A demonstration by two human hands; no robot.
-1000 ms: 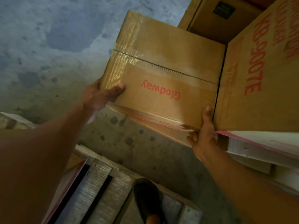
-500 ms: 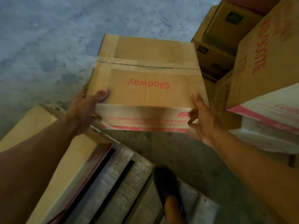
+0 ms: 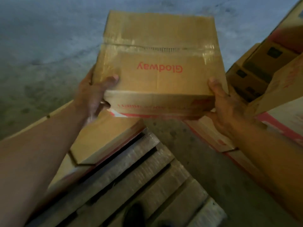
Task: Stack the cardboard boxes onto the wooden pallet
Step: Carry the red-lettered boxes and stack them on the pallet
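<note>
1. Cardboard box (image 3: pixel 157 66): brown, taped seam, red "Glodway" print reading upside down. Held in the air above the far corner of the pallet.
2. Left hand (image 3: pixel 93 97): grips the box's near left corner, thumb on the top face, fingers round the side.
3. Right hand (image 3: pixel 224 105): grips the near right corner, thumb on top, fingers underneath.
4. Wooden pallet (image 3: pixel 131 177): slatted, on the concrete floor (image 3: pixel 41 38).
5. Flat box (image 3: pixel 101 138): lying on the pallet's left part.
6. Stacked boxes (image 3: pixel 255 74): at right, just beside the held box.
7. Dark shoe (image 3: pixel 134 215): at the pallet's near edge.
</note>
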